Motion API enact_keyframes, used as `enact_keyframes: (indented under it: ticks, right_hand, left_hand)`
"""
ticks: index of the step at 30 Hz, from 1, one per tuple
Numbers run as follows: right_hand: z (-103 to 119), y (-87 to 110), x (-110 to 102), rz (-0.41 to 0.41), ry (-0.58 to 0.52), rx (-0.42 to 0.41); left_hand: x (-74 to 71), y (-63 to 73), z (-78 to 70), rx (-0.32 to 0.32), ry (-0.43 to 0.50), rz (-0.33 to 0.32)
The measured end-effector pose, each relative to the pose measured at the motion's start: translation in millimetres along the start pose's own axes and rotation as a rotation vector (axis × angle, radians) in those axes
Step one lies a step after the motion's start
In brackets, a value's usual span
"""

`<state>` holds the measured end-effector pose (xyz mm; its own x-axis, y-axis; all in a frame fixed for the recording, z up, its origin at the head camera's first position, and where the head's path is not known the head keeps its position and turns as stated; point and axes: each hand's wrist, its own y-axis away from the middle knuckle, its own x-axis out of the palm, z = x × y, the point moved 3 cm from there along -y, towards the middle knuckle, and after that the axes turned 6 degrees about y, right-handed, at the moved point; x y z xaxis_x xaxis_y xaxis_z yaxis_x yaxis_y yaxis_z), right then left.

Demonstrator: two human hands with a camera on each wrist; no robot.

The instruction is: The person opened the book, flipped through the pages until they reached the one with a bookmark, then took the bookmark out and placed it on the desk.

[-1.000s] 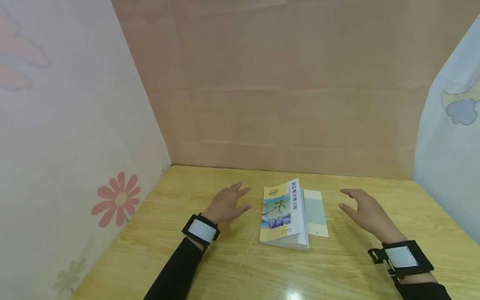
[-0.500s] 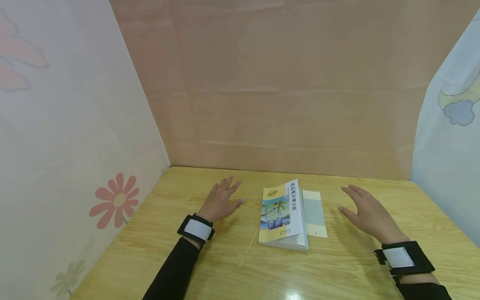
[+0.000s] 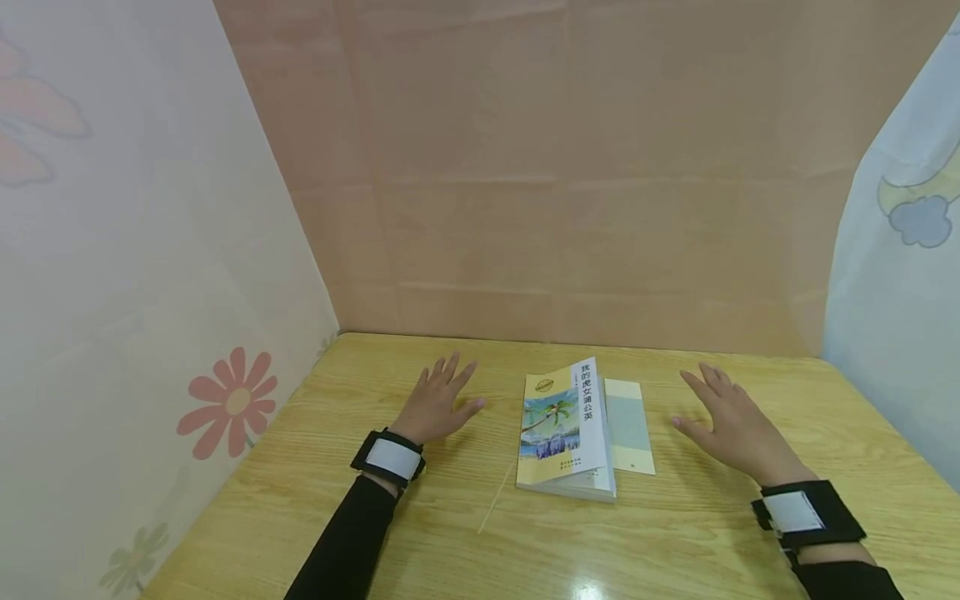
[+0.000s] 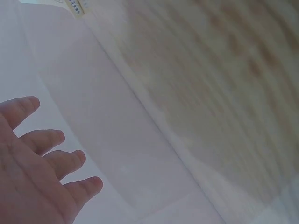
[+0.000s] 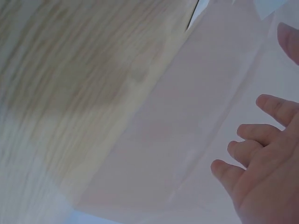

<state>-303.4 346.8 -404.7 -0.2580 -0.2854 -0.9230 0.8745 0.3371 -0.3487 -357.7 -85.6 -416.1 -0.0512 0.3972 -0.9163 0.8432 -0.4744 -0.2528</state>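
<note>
A paperback book (image 3: 551,433) lies on the wooden table, its front cover lifted a little along the right side. From under its right side a pale yellow and green card or flap (image 3: 632,427) sticks out flat. To the left of the book, my left hand (image 3: 433,408) hovers with fingers spread, holding nothing. My right hand (image 3: 738,429) is apart from the card on its right, fingers extended and holding nothing. Both wrist views show the palms, the left hand (image 4: 37,172) and the right hand (image 5: 271,163), with bare fingers.
A thin pale strip (image 3: 497,500) lies on the table (image 3: 420,542) at the book's lower left. Behind the table rises a brown paper-like backdrop (image 3: 555,183). Flower-printed white cloth (image 3: 232,250) borders the left, and a pale printed cloth (image 3: 892,308) the right.
My left hand has drawn left, away from the book, with its fingers spreading. My right hand's fingers have lifted and spread slightly. The book and card stay in place.
</note>
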Motion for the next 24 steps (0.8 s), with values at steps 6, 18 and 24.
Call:
enact_keyframes:
  ticks: [6,18,24]
  right_hand:
    - [-6,1.1,3,0.038,-0.019,0.032]
    - [-18,4.5,13,0.122,-0.006,0.085]
    - [-19,4.7,14,0.146,-0.004,0.096]
  left_hand:
    - [2.9,-0.4,3.4,-0.007,0.017,0.007]
    - [4.8,0.4,4.4,-0.028,0.003,0.033]
    - [5.2,0.3,5.8,-0.026,0.001,0.039]
